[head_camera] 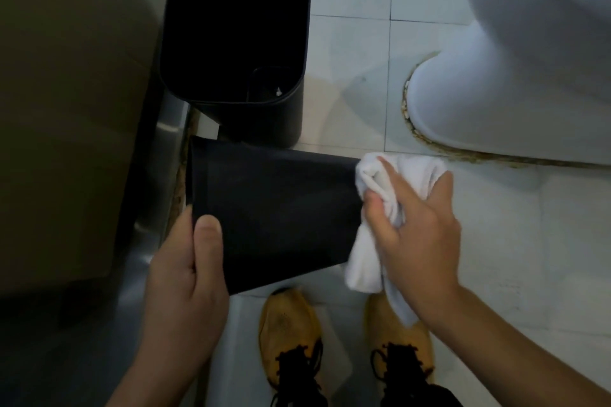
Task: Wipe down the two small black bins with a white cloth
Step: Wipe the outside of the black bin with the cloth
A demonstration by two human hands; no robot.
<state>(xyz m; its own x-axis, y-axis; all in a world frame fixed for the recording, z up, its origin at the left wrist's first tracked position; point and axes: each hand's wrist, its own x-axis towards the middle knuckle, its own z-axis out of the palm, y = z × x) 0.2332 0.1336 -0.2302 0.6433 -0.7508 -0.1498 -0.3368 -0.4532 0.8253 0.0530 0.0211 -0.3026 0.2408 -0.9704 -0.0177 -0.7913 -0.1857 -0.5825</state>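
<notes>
Over pale floor tiles (357, 53), the left hand (185, 274) grips a sideways black bin (274, 211) while right hand (416, 225) fingers (380, 225) clutch a white cloth (367, 258) against its base.

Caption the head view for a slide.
Left hand holds a black bin on its side while right hand presses a white cloth to its base.

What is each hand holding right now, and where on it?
The left hand grips the tipped black bin at its rim end, thumb on the outer wall. The right hand holds the bunched white cloth against the bin's base end.
</notes>
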